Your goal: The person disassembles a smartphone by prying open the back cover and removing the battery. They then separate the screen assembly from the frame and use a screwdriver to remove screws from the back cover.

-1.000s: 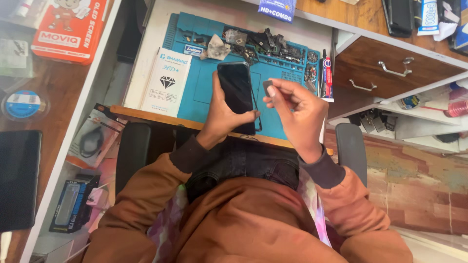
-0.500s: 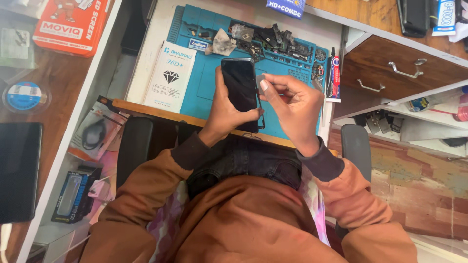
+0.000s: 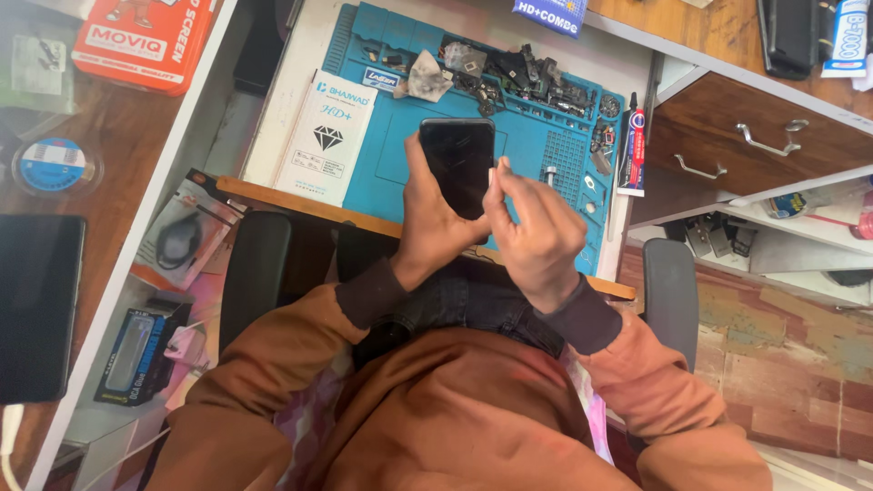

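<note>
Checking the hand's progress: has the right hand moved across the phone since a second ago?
Yes. The right hand has shifted left, closing onto the black phone over the blue mat.

Rust-brown sweatshirt with dark ribbed cuffs, dark jeans.

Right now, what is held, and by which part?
The left hand holds the black phone by its lower end. The right hand touches its right edge; any grip cannot be told.
</note>
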